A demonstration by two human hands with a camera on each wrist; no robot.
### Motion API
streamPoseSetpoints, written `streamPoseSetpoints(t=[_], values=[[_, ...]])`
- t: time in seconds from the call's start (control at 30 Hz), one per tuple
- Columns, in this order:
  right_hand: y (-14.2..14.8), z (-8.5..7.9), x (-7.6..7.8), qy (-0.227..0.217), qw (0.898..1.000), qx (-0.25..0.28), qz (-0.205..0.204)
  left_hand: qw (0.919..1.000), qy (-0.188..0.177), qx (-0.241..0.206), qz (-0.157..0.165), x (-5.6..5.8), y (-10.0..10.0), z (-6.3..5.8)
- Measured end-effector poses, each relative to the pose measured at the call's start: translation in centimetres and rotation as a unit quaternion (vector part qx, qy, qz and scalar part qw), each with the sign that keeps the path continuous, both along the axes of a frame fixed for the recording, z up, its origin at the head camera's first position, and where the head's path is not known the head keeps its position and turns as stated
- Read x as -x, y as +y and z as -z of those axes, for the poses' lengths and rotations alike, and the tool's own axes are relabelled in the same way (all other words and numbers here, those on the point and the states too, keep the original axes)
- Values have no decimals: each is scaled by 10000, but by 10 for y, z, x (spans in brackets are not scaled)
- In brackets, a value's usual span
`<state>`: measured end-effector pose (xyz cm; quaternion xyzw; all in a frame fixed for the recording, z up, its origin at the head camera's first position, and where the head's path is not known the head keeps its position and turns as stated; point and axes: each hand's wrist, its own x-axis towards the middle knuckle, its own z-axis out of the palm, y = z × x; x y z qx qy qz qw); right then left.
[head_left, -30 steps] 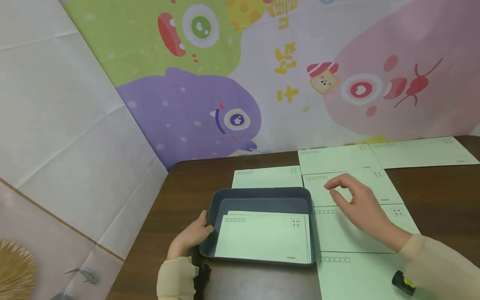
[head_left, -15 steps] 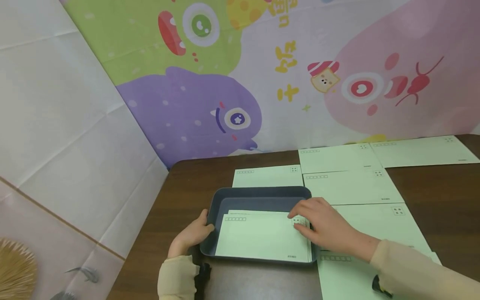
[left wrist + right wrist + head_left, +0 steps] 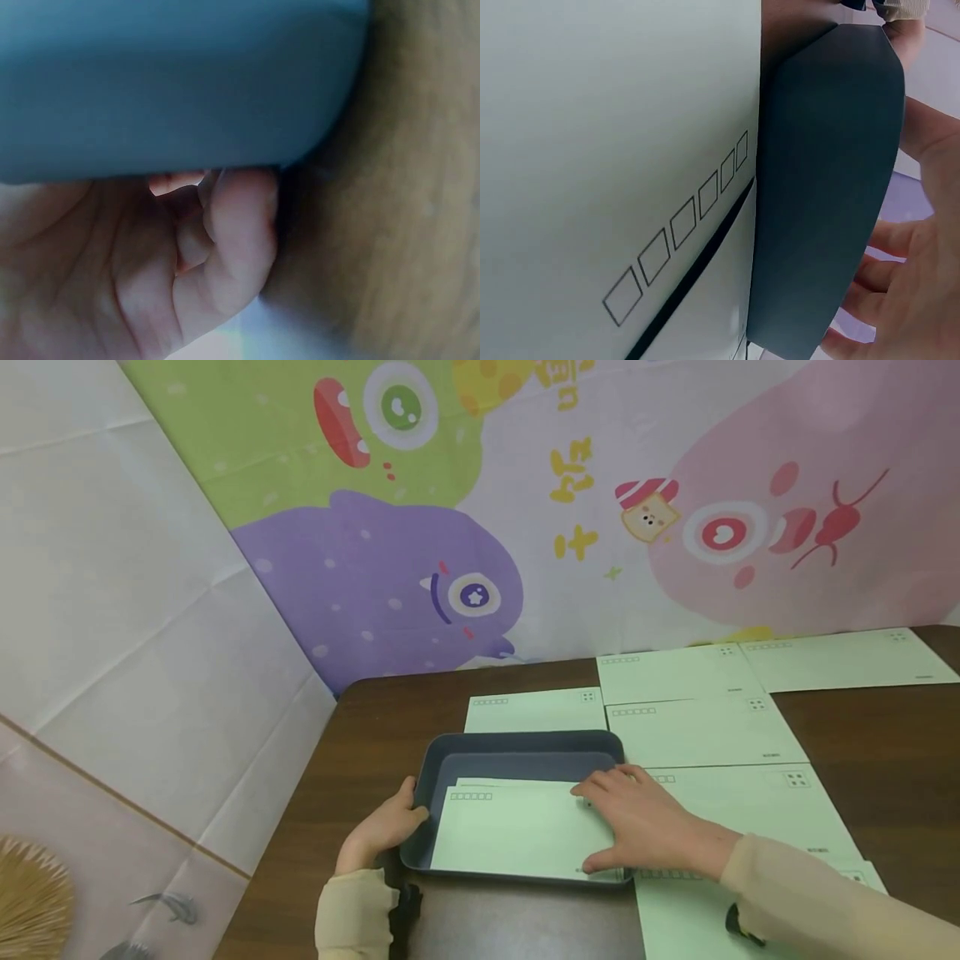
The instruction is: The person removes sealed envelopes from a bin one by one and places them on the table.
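A dark blue-grey tray (image 3: 525, 742) stands on the table with a small stack of pale envelopes (image 3: 517, 835) inside. At its left side my left hand (image 3: 384, 828) grips the rim, thumb over the edge. The left wrist view shows curled fingers (image 3: 240, 232) against the outside of the tray wall (image 3: 165, 112). My right hand (image 3: 651, 820) reaches over the tray's right rim, thumb and fingers spread above the right end of the top envelope, covering its stamp corner. In the right wrist view, that hand (image 3: 911, 281) is beyond the tray's outer wall (image 3: 832, 172).
More envelopes lie flat in a column right of the tray, among them one (image 3: 705, 735) beside its corner. Another (image 3: 536, 712) sticks out behind the tray, and one (image 3: 847, 662) lies far right. A cartoon-printed cloth (image 3: 577, 610) hangs behind the brown table (image 3: 360, 735).
My right hand has moved left and down from above the column of envelopes to the stack in the tray, and its thumb has spread away from the fingers. The left hand keeps its place.
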<state>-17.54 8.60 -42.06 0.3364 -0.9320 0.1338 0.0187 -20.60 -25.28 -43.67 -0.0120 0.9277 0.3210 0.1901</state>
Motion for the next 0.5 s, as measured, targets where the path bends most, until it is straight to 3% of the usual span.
streamPoseSetpoints(t=[0.5], values=[[0,7,9,69,9989,-452,-20,10000,-18,12,-31,-1,1,-2]])
